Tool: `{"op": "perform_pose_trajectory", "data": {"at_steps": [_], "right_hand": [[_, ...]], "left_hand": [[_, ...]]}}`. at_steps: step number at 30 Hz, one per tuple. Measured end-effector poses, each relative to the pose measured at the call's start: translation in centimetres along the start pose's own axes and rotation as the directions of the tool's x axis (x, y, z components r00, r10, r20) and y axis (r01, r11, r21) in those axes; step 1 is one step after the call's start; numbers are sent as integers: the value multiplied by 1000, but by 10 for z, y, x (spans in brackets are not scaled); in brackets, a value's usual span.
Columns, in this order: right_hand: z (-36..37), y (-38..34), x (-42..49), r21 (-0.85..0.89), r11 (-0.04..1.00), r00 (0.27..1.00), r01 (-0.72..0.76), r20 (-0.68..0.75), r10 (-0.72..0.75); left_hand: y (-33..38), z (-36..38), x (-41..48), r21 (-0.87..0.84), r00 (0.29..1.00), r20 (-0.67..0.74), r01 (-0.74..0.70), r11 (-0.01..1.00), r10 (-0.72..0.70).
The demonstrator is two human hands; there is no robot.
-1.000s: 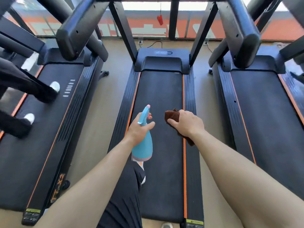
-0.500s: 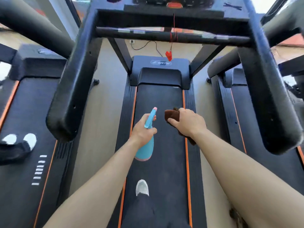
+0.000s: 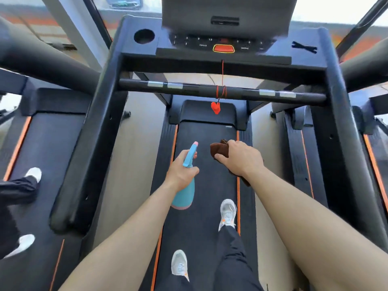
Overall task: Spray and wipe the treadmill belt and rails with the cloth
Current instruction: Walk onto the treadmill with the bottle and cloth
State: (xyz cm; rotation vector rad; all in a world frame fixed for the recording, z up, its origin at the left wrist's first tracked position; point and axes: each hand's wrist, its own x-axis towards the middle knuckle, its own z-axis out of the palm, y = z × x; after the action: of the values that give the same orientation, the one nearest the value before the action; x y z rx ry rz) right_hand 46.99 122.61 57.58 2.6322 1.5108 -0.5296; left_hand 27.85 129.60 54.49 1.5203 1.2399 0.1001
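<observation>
Head view showed the person had stepped onto the black treadmill belt [image 3: 201, 227], both white shoes [image 3: 227, 212] now on it. Left hand [image 3: 181, 172] still gripped the blue plastic spray bottle [image 3: 184, 194] and right hand [image 3: 241, 158] clutched the brown cloth [image 3: 218, 151], both above the belt's middle; spraying looked ready to begin.

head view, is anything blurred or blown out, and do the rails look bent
Head view: the console is smeared by motion blur, its labels barely legible; the window behind it is blown out; wide-angle distortion splays the handrails outward; the left hand, right hand, spray bottle and cloth at centre look fairly sharp.
</observation>
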Motion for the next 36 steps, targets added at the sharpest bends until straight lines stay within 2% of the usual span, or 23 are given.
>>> {"op": "perform_pose_trajectory", "data": {"at_steps": [7,14,19,25,31,36], "right_hand": [[30,19,117,-10,992,986,122,115,-120],[117,0,194,-76,969,954,237,206,-217],[215,-34,244,-94,956,944,279,211,-255],[373,-49,321,-107,947,934,304,230,-274],[530,-21,415,-59,964,955,258,165,-245],[613,19,493,30,987,986,157,44,-158]], "left_hand": [[-4,16,86,-55,988,-105,111,992,-117],[-75,29,172,-186,955,-217,163,969,-203],[-162,40,241,-198,950,-234,163,967,-208],[-276,66,351,-169,949,-265,130,977,-172],[-374,111,477,-159,954,-256,115,981,-154],[-424,141,570,-136,960,-259,68,988,-101]]}}
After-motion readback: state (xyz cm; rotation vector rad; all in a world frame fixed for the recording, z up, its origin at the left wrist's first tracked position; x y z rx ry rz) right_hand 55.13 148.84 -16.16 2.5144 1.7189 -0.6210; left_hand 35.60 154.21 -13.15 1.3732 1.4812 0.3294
